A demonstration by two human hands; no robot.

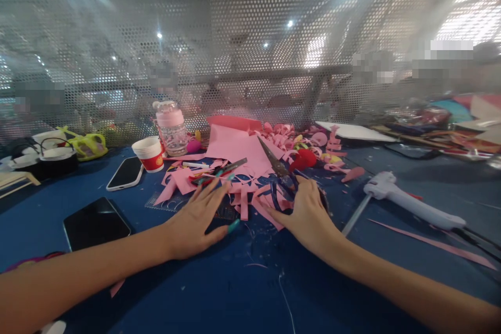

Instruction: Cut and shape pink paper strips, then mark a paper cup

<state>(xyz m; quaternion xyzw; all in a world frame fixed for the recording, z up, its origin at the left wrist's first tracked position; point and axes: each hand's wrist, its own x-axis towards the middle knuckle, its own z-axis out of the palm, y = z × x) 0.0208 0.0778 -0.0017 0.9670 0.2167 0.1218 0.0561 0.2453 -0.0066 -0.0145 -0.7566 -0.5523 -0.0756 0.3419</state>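
My right hand (pixel 309 209) grips the dark blue handles of a pair of scissors (pixel 277 160), their grey blades pointing up and away to the left. My left hand (pixel 201 219) lies with fingers spread, its fingertips by pink paper scraps (pixel 244 203) and another cutting tool with a grey blade (pixel 235 164); whether they touch it I cannot tell. Behind both hands rest a large pink paper sheet (pixel 230 145) and a heap of curled pink strips (pixel 279 133). A red rounded piece (pixel 303 159) sits just beyond the scissors.
To the right lies a white glue gun (pixel 415 203) with a black cord. On the left are two phones (pixel 96 224), paper cups (pixel 151 155) and a pink-lidded bottle (pixel 172 128). A perforated metal screen (pixel 250 52) stands behind the blue table (pixel 235 292).
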